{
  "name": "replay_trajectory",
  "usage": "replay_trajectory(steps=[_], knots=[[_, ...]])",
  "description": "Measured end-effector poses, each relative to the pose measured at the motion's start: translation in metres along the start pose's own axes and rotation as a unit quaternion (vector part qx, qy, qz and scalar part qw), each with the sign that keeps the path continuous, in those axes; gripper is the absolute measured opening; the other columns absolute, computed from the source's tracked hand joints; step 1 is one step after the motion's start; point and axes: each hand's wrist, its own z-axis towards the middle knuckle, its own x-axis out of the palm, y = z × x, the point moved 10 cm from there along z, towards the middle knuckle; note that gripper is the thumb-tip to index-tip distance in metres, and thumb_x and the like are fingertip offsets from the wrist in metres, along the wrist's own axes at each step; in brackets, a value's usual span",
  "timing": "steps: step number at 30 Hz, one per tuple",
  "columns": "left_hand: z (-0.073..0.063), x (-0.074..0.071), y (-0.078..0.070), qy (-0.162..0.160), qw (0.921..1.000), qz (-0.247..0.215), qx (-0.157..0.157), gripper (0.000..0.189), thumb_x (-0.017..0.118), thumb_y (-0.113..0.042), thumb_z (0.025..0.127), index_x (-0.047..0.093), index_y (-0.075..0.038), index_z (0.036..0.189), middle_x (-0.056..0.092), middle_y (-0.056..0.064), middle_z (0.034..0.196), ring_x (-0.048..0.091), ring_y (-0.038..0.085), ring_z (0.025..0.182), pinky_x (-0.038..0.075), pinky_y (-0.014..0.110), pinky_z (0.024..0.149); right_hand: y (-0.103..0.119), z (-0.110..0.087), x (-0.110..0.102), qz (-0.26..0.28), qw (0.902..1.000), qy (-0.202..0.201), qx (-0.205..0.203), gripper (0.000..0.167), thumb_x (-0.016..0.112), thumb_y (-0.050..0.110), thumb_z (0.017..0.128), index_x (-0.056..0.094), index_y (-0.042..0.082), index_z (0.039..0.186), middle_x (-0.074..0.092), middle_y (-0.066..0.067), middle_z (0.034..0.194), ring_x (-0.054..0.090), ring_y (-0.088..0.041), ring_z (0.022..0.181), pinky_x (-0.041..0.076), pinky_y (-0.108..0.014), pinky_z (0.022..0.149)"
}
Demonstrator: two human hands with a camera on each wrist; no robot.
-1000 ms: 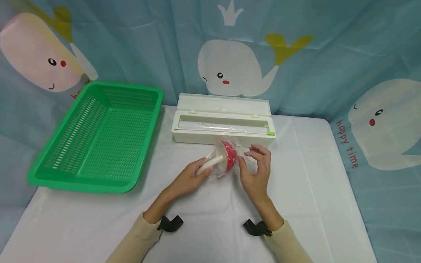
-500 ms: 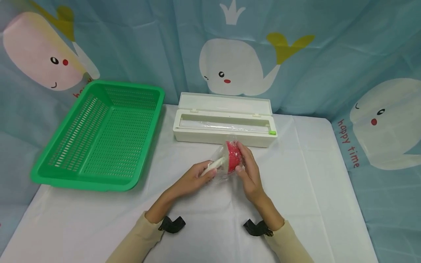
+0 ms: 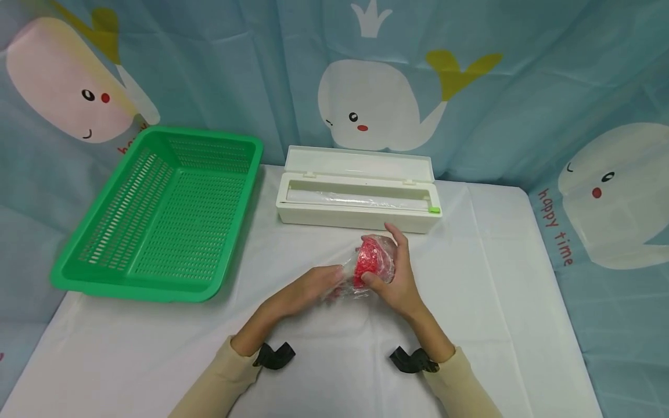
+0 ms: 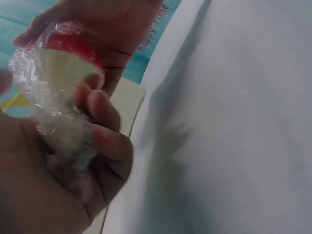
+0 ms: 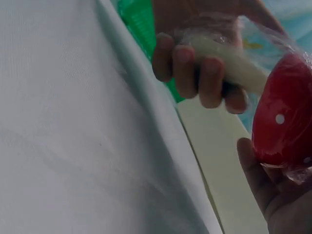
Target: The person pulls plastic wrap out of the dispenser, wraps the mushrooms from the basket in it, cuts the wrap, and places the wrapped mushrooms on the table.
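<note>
A toy mushroom, its red cap [image 3: 369,259] dotted white, is wrapped in clear cling film [image 4: 35,80] and held above the table between both hands. My left hand [image 3: 305,293] curls round the film-covered pale stem [image 5: 234,63], hiding it in the head view. From the other side, my right hand [image 3: 401,290] holds the cap, thumb on its near side and index finger raised. Gathered, crumpled film bunches around the stem inside the left palm in the left wrist view.
A white cling film dispenser [image 3: 360,219] stands behind the hands with its lid up and a film roll [image 3: 355,199] inside. At the left is a green perforated basket [image 3: 237,232]. A whale-print curtain [image 3: 261,87] hangs behind the white tabletop [image 3: 486,290].
The right hand has come in from beside the cap and taken hold of it. The mushroom has turned and shifted slightly toward the person, and the left hand now covers its stem.
</note>
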Motion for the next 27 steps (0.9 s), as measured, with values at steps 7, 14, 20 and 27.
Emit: replay_trajectory(steps=[7, 14, 20, 27], knots=[[-0.002, 0.002, -0.017, -0.053, 0.9869, 0.149, 0.032, 0.061, 0.082, -0.042, 0.092, 0.053, -0.025, 0.143, 0.071, -0.006, 0.105, 0.064, 0.011, 0.088, 0.055, 0.027, 0.077, -0.001, 0.001, -0.009, -0.070, 0.9970, -0.032, 0.012, 0.063, 0.075, 0.040, 0.092, 0.056, 0.011, 0.145, 0.067, -0.013, 0.132, 0.062, -0.010, 0.112, 0.058, -0.025, 0.094], [0.000, 0.005, -0.029, -0.132, 0.9483, 0.285, 0.045, 0.041, 0.083, -0.034, 0.092, 0.062, -0.015, 0.122, 0.071, -0.005, 0.087, 0.060, 0.007, 0.071, 0.049, 0.023, 0.061, 0.005, 0.001, -0.001, -0.113, 0.9928, -0.039, 0.003, 0.054, 0.074, 0.031, 0.094, 0.057, 0.013, 0.143, 0.062, -0.015, 0.145, 0.060, -0.013, 0.130, 0.052, -0.020, 0.105], [-0.001, 0.010, -0.026, -0.090, 0.9452, 0.310, 0.049, 0.049, 0.083, -0.042, 0.091, 0.061, -0.014, 0.124, 0.060, -0.009, 0.069, 0.050, 0.007, 0.061, 0.042, 0.022, 0.057, 0.015, -0.001, 0.014, -0.124, 0.9903, -0.024, -0.057, 0.039, 0.057, 0.013, 0.106, 0.061, 0.013, 0.145, 0.061, -0.014, 0.149, 0.058, -0.021, 0.141, 0.043, -0.021, 0.118], [-0.004, 0.013, -0.024, -0.046, 0.9490, 0.308, 0.049, 0.037, 0.077, -0.039, 0.097, 0.062, -0.016, 0.122, 0.070, -0.008, 0.079, 0.058, 0.005, 0.069, 0.050, 0.024, 0.069, 0.009, -0.001, 0.022, -0.134, 0.9901, -0.001, -0.043, 0.038, 0.067, 0.019, 0.098, 0.067, 0.012, 0.135, 0.062, -0.014, 0.145, 0.060, -0.025, 0.137, 0.052, -0.028, 0.109]])
